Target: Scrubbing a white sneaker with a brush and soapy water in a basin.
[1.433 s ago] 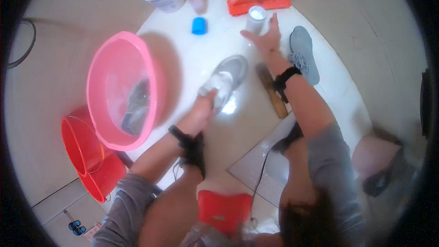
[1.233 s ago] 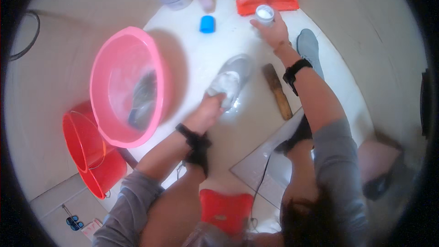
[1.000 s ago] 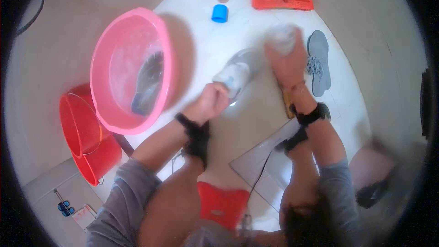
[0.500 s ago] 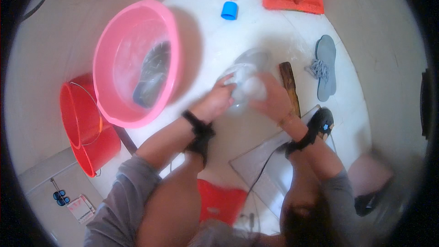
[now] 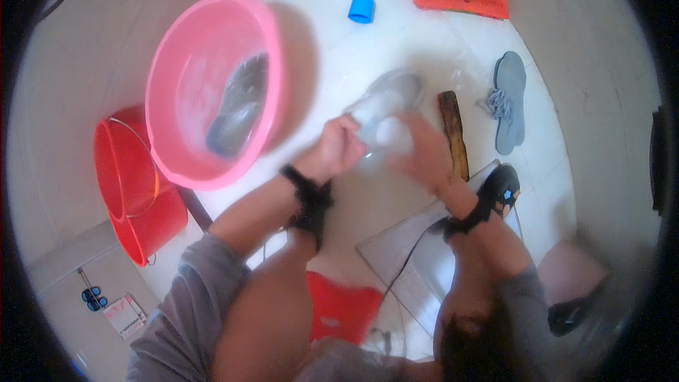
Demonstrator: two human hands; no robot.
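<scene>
A pale grey shoe [image 5: 396, 89], wet and foamy, lies on the white floor in front of me. My left hand [image 5: 338, 146] is closed at its near left side, with fingers curled on the shoe's edge. Over the near part of the shoe is my right hand [image 5: 422, 155], smeared by motion. A rounded white thing [image 5: 393, 134] shows at its fingers, too blurred to name; the hand seems curled round it. To the left, a tilted pink basin [image 5: 159, 92] holds a dark grey shoe [image 5: 244, 102] partly in cloudy water.
Two red buckets [image 5: 117, 170] stand left. On the right are a wooden stick [image 5: 453, 131], grey insoles [image 5: 511, 106] and laces [image 5: 501, 102]. Farther off lie a blue cap [image 5: 361, 8] and an orange-red floor brush [image 5: 460, 0]. A dark cord [image 5: 404, 269] crosses the floor drain cover.
The left hand's fingers have drawn in from the shoe's upper to its near left side and curled more tightly. My right hand stays over the shoe, blurred in both frames.
</scene>
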